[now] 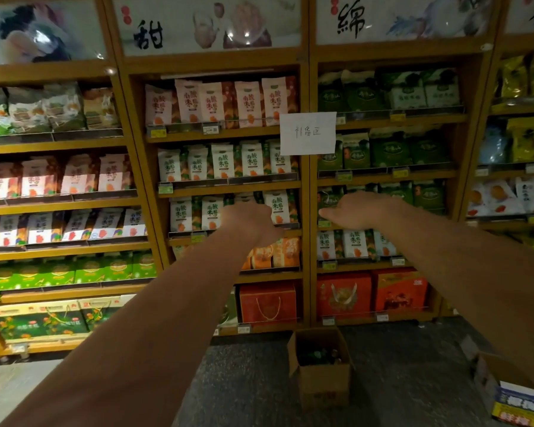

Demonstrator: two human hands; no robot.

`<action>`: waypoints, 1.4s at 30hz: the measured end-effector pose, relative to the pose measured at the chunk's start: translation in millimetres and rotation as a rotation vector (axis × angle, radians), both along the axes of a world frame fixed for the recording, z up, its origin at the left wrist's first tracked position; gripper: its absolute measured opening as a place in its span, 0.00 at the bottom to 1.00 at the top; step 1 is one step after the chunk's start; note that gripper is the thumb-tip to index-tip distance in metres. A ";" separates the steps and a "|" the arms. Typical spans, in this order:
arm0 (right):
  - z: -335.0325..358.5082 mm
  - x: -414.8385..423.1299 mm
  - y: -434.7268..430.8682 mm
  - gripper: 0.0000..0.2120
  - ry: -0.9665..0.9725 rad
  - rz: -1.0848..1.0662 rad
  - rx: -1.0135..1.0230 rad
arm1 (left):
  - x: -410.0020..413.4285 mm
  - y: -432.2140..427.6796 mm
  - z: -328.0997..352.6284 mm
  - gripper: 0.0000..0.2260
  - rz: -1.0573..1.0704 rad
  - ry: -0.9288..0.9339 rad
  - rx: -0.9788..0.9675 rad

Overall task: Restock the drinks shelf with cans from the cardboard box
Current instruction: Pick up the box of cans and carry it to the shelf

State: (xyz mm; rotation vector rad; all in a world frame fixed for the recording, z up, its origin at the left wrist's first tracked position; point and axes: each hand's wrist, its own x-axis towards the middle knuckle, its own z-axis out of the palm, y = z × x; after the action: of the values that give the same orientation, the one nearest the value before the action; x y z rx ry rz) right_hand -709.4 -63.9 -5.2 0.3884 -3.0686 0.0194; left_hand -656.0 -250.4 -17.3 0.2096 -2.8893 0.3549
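Down on the dark speckled floor (244, 380), just in front of the wooden shelves (307, 186) packed with snack bags (222, 161), the cardboard box (324, 386) stands upright with its open top facing up. The cans (316, 354) inside are too dim to tell how they lie. Both hands are out front and apart: the right hand (361, 211) is flat and holds nothing, the left hand (248, 221) is curled, can't tell more.

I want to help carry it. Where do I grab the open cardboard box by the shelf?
Take the cardboard box by its side walls under the rim, reaching down from above. It stands upright and open with things inside, keep it level.
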 end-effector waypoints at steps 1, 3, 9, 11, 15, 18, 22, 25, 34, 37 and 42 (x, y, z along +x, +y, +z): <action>-2.4 -5.0 -4.7 0.38 0.001 -0.005 0.010 | -6.7 -5.4 -3.1 0.28 -0.006 -0.001 0.000; -6.3 -13.9 -12.3 0.37 -0.002 -0.011 0.024 | -18.7 -13.9 -8.0 0.27 -0.028 -0.008 0.003; -12.3 -46.9 -25.4 0.36 -0.015 -0.025 0.039 | -54.2 -27.4 -18.2 0.23 -0.078 -0.026 -0.002; -14.5 -62.0 -28.6 0.37 -0.009 -0.036 0.038 | -67.7 -29.9 -20.5 0.23 -0.076 -0.024 0.000; -19.7 -97.0 -32.8 0.38 -0.002 -0.028 0.021 | -97.4 -34.3 -25.5 0.25 -0.051 -0.019 0.008; -22.3 -127.8 -31.7 0.37 0.002 0.002 0.016 | -124.2 -35.6 -24.4 0.26 -0.031 -0.016 0.018; -19.1 -175.5 -23.5 0.35 0.005 0.042 -0.006 | -166.4 -27.3 -20.0 0.26 -0.001 -0.003 -0.006; -13.9 -212.0 -13.4 0.36 0.002 0.066 0.009 | -198.6 -12.8 -14.9 0.27 0.028 0.005 -0.017; -19.1 -307.7 25.5 0.35 0.011 0.124 0.034 | -287.2 33.9 -21.9 0.25 0.066 0.019 -0.008; -23.3 -329.2 28.1 0.36 0.024 0.110 0.071 | -306.6 40.1 -26.9 0.26 0.077 -0.009 0.025; -31.9 -357.2 21.9 0.36 -0.001 0.114 0.098 | -332.3 33.3 -30.5 0.26 0.095 -0.019 0.002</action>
State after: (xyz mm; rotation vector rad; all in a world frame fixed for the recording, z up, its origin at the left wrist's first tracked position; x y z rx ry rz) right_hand -1066.6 -42.0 -37.0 0.5677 -3.0520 -0.1267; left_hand -988.4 -217.0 -47.9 0.3466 -2.9050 0.3719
